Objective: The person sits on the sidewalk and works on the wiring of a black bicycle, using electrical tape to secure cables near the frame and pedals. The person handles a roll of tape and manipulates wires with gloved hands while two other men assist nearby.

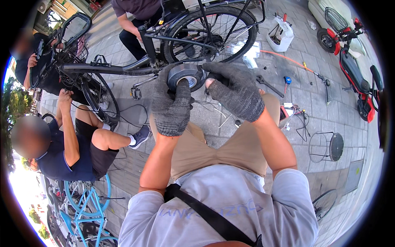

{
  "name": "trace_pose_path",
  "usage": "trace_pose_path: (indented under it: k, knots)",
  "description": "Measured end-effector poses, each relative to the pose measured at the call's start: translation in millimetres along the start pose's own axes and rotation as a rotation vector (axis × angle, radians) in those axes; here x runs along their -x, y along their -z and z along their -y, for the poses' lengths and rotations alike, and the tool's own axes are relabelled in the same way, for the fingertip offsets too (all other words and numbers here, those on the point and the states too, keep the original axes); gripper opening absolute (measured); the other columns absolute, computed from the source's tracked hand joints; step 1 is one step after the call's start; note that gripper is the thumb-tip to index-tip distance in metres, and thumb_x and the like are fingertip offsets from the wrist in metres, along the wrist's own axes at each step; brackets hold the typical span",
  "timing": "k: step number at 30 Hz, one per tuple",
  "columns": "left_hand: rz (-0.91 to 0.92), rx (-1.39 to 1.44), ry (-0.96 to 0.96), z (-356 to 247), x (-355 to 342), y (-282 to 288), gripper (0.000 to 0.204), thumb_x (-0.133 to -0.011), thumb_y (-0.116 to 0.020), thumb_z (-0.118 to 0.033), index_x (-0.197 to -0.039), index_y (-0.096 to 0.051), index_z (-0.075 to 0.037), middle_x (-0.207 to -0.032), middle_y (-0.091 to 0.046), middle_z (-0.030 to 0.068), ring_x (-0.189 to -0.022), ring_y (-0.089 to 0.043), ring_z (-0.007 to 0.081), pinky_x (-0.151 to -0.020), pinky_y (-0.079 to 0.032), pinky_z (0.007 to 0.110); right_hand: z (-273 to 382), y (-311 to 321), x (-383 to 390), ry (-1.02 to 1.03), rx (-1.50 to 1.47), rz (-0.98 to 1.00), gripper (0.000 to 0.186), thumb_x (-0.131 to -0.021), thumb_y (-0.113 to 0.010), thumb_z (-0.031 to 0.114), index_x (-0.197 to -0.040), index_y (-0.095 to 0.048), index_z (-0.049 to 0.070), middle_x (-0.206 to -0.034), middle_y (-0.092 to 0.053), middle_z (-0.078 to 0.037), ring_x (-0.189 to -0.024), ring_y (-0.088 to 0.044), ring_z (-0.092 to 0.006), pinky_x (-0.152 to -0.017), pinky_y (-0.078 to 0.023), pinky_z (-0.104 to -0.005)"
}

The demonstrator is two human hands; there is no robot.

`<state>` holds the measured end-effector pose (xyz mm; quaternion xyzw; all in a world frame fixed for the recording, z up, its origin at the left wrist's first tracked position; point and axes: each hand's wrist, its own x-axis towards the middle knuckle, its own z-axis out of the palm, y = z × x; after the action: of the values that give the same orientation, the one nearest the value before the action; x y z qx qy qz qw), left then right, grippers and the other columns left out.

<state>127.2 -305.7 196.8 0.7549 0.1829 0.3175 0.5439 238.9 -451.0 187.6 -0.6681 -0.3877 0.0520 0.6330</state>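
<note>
My left hand (170, 108), in a dark grey knit glove, grips a thick roll of black tape (176, 74), with the thumb at its pale core. Close to the roll's right side is my right hand (238, 92), gloved alike, with a bare thumb tip showing. Its fingers are bent together around something dark that I cannot make out. Both hands are above my knees. Just beyond them stands a black bicycle (119, 69), its rear wheel (173, 45) at the far side and its crank near the roll.
A wrench (270, 86), a blue tape measure (287, 80) and an orange hose (284, 59) lie on the paving to the right. Beyond are a white tool container (284, 41), a round stool (336, 147) and a red scooter (356, 70). People (72, 144) sit at left and far side.
</note>
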Motion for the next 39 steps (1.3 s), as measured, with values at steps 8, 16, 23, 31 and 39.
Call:
trace_pose_path:
  k: [8, 16, 23, 31, 39]
  knots:
    - [-0.056, 0.009, -0.127, 17, 3, -2, 0.045, -0.097, -0.067, -0.008, -0.138, -0.051, 0.002, -0.112, -0.067, 0.0155, -0.072, -0.068, 0.0126, -0.054, -0.056, 0.025, -9, -14, -3, -0.043, -0.036, -0.115, 0.022, -0.091, -0.074, 0.018, -0.104, -0.071, 0.000, -0.078, -0.070, -0.011, -0.065, -0.066, -0.0155, -0.062, -0.052, -0.0308]
    - [0.138, 0.405, 0.219, 22, -2, 8, 0.040, -0.101, -0.062, -0.019, -0.134, -0.054, 0.002, -0.098, -0.069, 0.0122, -0.063, -0.067, 0.0154, -0.050, -0.054, 0.028, -7, -11, 0, -0.267, -0.535, 0.108, 0.020, -0.098, -0.063, 0.019, -0.094, -0.063, 0.000, -0.071, -0.064, -0.006, -0.053, -0.059, -0.0143, -0.051, -0.048, -0.0289]
    - [0.211, 0.885, 0.312, 38, 11, 11, 0.051, -0.095, -0.071, -0.034, -0.138, -0.055, -0.012, -0.096, -0.066, 0.0035, -0.064, -0.061, 0.0132, -0.052, -0.049, 0.027, -23, -38, 13, -0.480, -0.992, 0.078, 0.033, -0.093, -0.059, 0.038, -0.075, -0.054, 0.011, -0.065, -0.057, -0.004, -0.054, -0.056, -0.0176, -0.048, -0.042, -0.0304]
    - [0.084, 1.341, 0.201, 69, 24, 30, 0.033, -0.093, -0.070, -0.028, -0.121, -0.058, -0.016, -0.094, -0.067, 0.0035, -0.062, -0.063, 0.0166, -0.052, -0.048, 0.026, -17, -70, 23, -0.567, -0.899, -0.036, 0.022, -0.091, -0.064, 0.034, -0.084, -0.054, 0.016, -0.073, -0.055, 0.000, -0.061, -0.054, -0.0173, -0.049, -0.043, -0.0344]
    - [0.110, 1.407, 0.327, 79, 28, 80, 0.040, -0.093, -0.068, -0.025, -0.131, -0.057, -0.017, -0.111, -0.068, 0.0063, -0.081, -0.071, 0.0236, -0.058, -0.054, 0.030, 5, -94, 21, -0.401, -0.688, 0.239, 0.045, -0.094, -0.067, 0.043, -0.114, -0.062, 0.004, -0.091, -0.066, -0.008, -0.072, -0.066, -0.0224, -0.054, -0.053, -0.0375]
